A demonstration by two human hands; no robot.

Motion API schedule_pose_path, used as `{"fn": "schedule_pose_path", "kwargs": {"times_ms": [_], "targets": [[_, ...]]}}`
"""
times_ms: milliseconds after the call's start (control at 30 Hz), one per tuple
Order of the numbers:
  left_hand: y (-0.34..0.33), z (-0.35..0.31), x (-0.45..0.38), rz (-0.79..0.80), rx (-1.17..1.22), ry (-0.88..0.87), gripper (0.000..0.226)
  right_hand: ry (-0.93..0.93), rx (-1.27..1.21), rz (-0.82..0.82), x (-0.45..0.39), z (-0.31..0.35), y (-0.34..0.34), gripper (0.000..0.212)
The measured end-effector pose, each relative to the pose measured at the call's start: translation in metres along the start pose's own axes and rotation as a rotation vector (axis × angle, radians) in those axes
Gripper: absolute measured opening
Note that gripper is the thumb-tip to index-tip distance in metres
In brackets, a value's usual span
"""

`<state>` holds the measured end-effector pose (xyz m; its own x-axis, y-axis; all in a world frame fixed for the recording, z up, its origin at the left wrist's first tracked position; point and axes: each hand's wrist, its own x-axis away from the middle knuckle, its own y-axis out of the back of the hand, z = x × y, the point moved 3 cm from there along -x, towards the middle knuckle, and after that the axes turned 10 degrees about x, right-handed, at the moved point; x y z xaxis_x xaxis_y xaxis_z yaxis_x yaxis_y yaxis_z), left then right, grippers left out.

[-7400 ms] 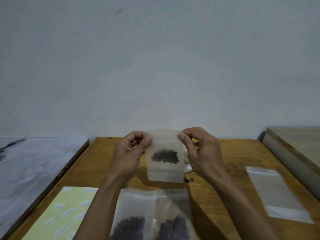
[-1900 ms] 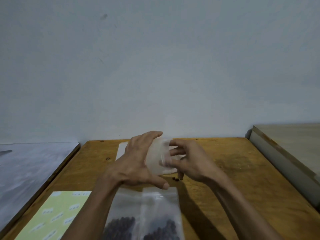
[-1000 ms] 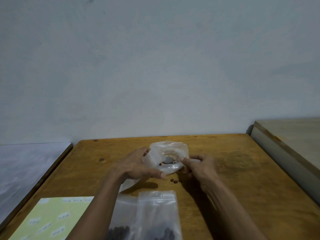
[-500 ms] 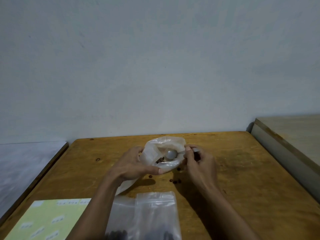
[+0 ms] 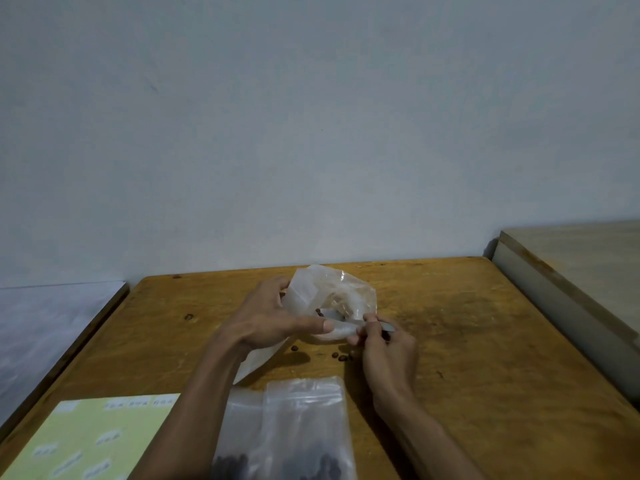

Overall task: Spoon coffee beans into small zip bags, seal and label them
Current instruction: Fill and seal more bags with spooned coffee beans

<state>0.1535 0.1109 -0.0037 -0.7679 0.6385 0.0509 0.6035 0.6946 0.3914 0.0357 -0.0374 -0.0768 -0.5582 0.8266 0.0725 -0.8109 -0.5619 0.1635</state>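
Coffee beans [image 5: 341, 356] loose on wooden table [image 5: 467, 341] | left hand [image 5: 266, 323] grips clear plastic bag's [image 5: 329, 296] mouth | right hand [image 5: 388, 344] pinches metal spoon [image 5: 341, 315] | risk: tilted spoon spills more.

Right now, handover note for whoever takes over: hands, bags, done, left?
Left hand holds the open bag by its mouth above the table.
Right hand pinches the spoon, its tip inside that bag.
Two filled bags lie at the near edge; label sheet is near left; loose beans are spilled under the hands.
Left: finish filling, seal, label.
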Motion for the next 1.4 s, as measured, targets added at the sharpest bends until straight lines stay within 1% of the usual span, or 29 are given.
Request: {"fn": "schedule_pose_path", "kwargs": {"times_ms": [67, 133, 200, 267, 333, 433, 467, 600, 700, 800, 867, 900, 967, 1000, 1033, 1100, 1133, 1200, 1233, 1300, 1400], "targets": [[-0.002, -0.004, 0.002, 0.018, 0.001, -0.015, 0.063, -0.102, -0.081, 0.032, 0.000, -0.003, -0.005, 0.013], [-0.002, -0.002, 0.003, 0.026, 0.010, -0.016, 0.061, -0.180, -0.173, 0.081, -0.002, -0.007, -0.009, 0.014], [0.001, 0.001, 0.006, 0.018, 0.030, -0.004, 0.063, -0.220, -0.222, 0.107, -0.006, -0.010, -0.012, 0.015], [0.005, 0.007, 0.008, 0.012, 0.012, 0.014, 0.064, -0.230, -0.255, 0.095, -0.010, -0.010, -0.010, 0.013], [0.008, 0.016, 0.010, 0.011, -0.025, 0.052, 0.067, -0.219, -0.283, 0.078, -0.013, -0.007, -0.005, 0.013], [0.010, 0.031, 0.009, -0.027, -0.053, 0.117, 0.087, -0.168, -0.288, 0.096, -0.015, -0.001, 0.003, 0.013], [0.010, 0.034, 0.009, -0.049, -0.068, 0.127, 0.089, -0.153, -0.288, 0.103, -0.015, 0.002, 0.006, 0.012], [0.005, 0.038, 0.009, -0.118, -0.149, 0.083, 0.089, -0.096, -0.299, 0.120, -0.017, 0.017, 0.018, 0.013], [0.004, 0.041, 0.008, -0.156, -0.142, 0.074, 0.090, -0.042, -0.327, 0.140, -0.015, 0.037, 0.024, 0.014], [0.004, 0.043, 0.006, -0.168, -0.146, 0.076, 0.097, 0.003, -0.323, 0.184, -0.008, 0.056, 0.025, 0.015], [0.002, 0.045, 0.006, -0.164, -0.134, 0.077, 0.101, 0.072, -0.238, 0.248, -0.001, 0.065, 0.020, 0.016], [0.002, 0.044, 0.006, -0.163, -0.125, 0.083, 0.103, 0.152, -0.121, 0.277, 0.002, 0.067, 0.017, 0.017], [0.002, 0.044, 0.006, -0.164, -0.114, 0.098, 0.108, 0.393, 0.161, 0.285, 0.009, 0.067, 0.011, 0.016], [0.002, 0.043, 0.006, -0.164, -0.110, 0.102, 0.111, 0.492, 0.231, 0.248, 0.011, 0.066, 0.011, 0.016], [0.002, 0.043, 0.007, -0.164, -0.108, 0.102, 0.111, 0.549, 0.241, 0.196, 0.011, 0.065, 0.013, 0.016], [0.002, 0.041, 0.009, -0.173, -0.106, 0.098, 0.106, 0.587, 0.244, 0.089, 0.008, 0.057, 0.019, 0.015], [0.003, 0.041, 0.010, -0.177, -0.103, 0.102, 0.104, 0.614, 0.291, 0.045, 0.006, 0.052, 0.020, 0.017], [0.003, 0.039, 0.011, -0.175, -0.093, 0.107, 0.103, 0.663, 0.410, 0.020, 0.002, 0.040, 0.016, 0.020], [0.003, 0.037, 0.011, -0.167, -0.090, 0.101, 0.102, 0.655, 0.437, 0.028, 0.001, 0.033, 0.012, 0.020], [0.002, 0.031, 0.011, -0.145, -0.061, 0.080, 0.096, 0.566, 0.415, 0.029, 0.001, 0.021, 0.007, 0.020], [0.001, 0.014, 0.012, -0.135, 0.028, 0.020, 0.071, 0.302, 0.258, 0.002, 0.001, 0.005, 0.004, 0.021]]}}
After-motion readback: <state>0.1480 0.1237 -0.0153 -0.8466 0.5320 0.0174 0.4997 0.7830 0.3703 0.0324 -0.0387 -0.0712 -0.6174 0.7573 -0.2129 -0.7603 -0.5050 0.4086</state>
